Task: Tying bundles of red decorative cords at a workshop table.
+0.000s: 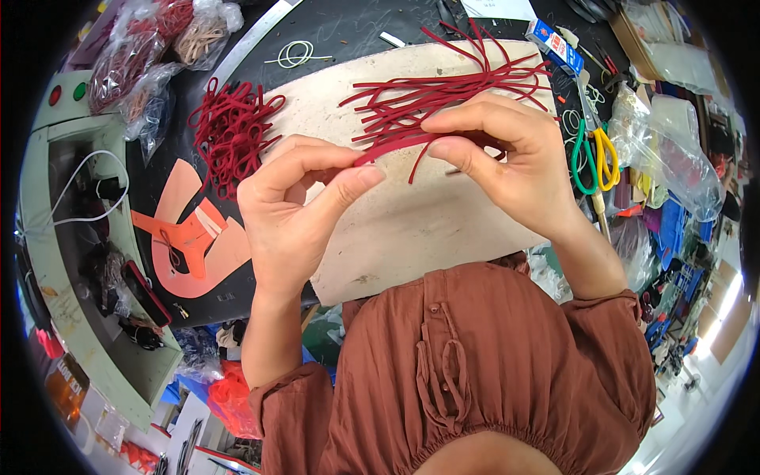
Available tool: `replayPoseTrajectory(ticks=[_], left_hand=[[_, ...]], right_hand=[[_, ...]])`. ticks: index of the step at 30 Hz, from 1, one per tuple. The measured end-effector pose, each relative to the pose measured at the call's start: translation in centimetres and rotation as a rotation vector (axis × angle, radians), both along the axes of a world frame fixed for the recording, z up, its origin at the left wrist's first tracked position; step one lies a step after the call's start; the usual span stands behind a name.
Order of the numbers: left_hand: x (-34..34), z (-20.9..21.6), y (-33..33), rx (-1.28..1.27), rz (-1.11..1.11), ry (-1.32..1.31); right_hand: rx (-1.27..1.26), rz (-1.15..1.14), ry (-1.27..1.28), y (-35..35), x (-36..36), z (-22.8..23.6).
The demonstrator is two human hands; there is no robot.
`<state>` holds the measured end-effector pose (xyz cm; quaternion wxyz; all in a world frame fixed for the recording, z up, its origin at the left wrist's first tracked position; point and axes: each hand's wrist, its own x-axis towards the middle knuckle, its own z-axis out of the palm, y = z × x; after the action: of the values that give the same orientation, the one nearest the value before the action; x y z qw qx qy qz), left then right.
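A dark red flat strip (pixel 400 144) is stretched between my hands, bowed slightly upward. My left hand (pixel 286 198) pinches its left end between thumb and forefinger. Thumb and fingers of my right hand (pixel 518 150) close on the strip farther right, where the hand hides part of it. Just beyond lie several loose dark red cords (pixel 467 83), spread over a pale board (pixel 380 237). One cord end dangles below the strip beside my right thumb. To the left of the board, a heap of looped dark red cords (pixel 226 131) rests on the black table.
Salmon-coloured cut pieces (pixel 190 253) lie left of my left forearm, beside a grey-green cabinet (pixel 67 103). Scissors with yellow handles (pixel 606 162) and green-handled scissors (pixel 582 162) sit at the right. A blue box (pixel 556 46) and a white cord coil (pixel 293 55) are farther back.
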<state>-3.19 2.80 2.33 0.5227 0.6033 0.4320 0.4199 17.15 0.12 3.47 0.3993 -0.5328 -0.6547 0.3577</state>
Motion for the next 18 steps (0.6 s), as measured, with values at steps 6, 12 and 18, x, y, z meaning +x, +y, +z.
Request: replayPoseTrajectory(ticks=[6,12,18], left_hand=[[-0.4,-0.4,-0.5,0.582,0.018,0.633],[-0.5,-1.2,-0.7,-0.440,0.000,-0.012],[0.6,-2.2,-1.6,-0.813,0.038,-0.767]], right_hand=[[0.535,0.138,-0.389,-0.3,0.0,0.2],[0.740,0.155,-0.475,-1.1,-0.6,-0.8],[0.000,-0.113,0.118,-1.5,-2.2,-2.2]])
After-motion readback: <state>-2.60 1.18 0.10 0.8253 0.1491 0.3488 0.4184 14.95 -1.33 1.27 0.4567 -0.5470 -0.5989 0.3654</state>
